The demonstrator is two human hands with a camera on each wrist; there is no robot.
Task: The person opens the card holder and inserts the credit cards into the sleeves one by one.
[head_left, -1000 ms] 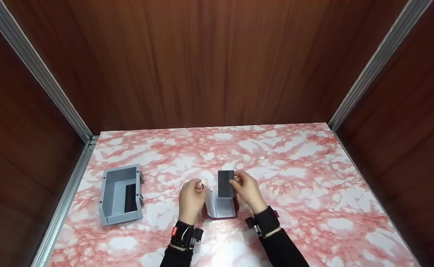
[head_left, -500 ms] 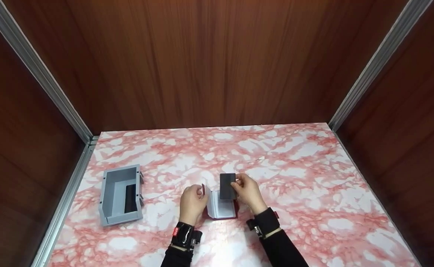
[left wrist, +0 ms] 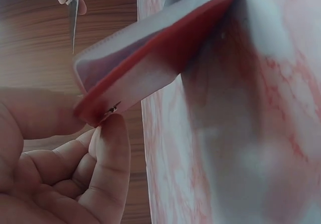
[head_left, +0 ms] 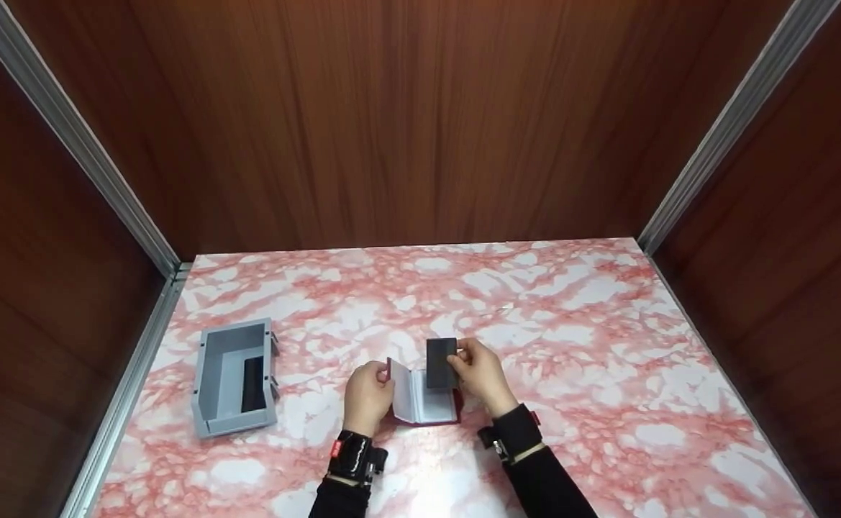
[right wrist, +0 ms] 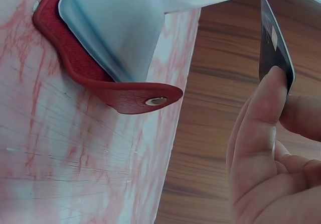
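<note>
Compared with one second earlier, the red card holder (head_left: 438, 410) stands opened wider: its left cover leans farther out, and the left hand (head_left: 367, 396) lies slightly lower and farther left. The dark card (head_left: 439, 363) sits a little nearer the person, while the grey bin (head_left: 240, 426) and the black object (head_left: 253, 385) within it keep their places.

Pose: both forearms, in black sleeves (head_left: 546, 483), converge from the lower edge toward the holder. The left hand pinches a corner of the cover between thumb and finger, its other fingers curled. The right hand (head_left: 481, 370) pinches the card by its edge between thumb and fingers. The card, its chip (right wrist: 274, 37) visible, is held apart from the holder, which rests on the marbled table (head_left: 571, 334); a flap (right wrist: 133, 97) with a metal snap (right wrist: 156, 101) projects from the holder.
</note>
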